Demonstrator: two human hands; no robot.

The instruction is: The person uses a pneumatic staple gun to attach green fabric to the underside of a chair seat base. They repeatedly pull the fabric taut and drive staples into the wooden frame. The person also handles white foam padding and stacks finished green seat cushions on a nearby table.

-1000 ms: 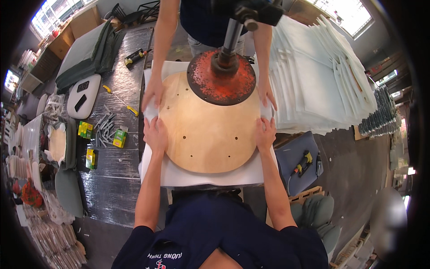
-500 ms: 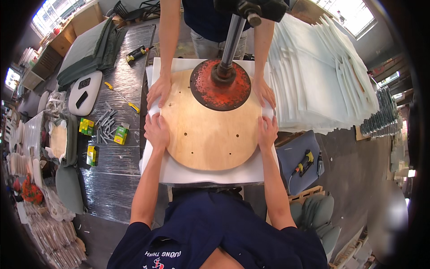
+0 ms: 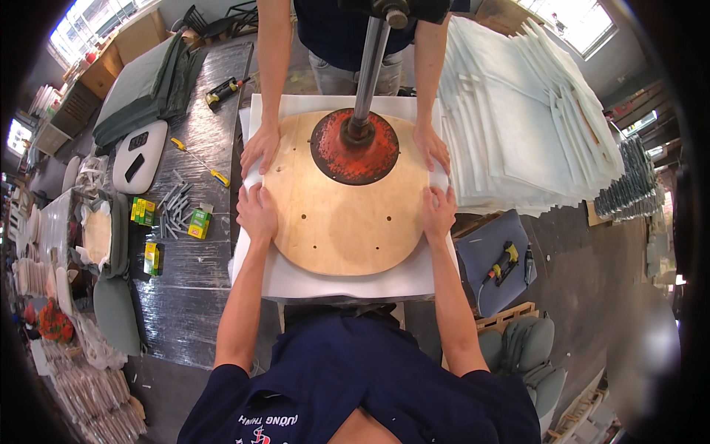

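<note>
A rounded plywood board (image 3: 347,233) with several small holes lies on a white foam sheet (image 3: 340,287). My left hand (image 3: 257,212) is at the board's left side, its fingers bent over the foam edge. On the right side, my right hand (image 3: 439,213) has its fingers curled over the foam in the same way. A round red-and-black press plate (image 3: 355,166) on a metal rod (image 3: 371,66) rests on the far half of the board. Opposite me, a co-worker's two hands (image 3: 260,148) hold the board's far sides and the foam.
To the left, a film-covered table (image 3: 185,288) carries a screwdriver (image 3: 200,160), loose staple strips (image 3: 174,207), small boxes (image 3: 198,222) and a staple gun (image 3: 224,92). Another staple gun (image 3: 503,263) lies on a blue-grey panel at right. White wadding sheets (image 3: 510,126) are stacked at far right.
The press plate has come down onto the board, and more of its rod shows. The board and foam sit slightly lower. My hands keep their places at the sides.
</note>
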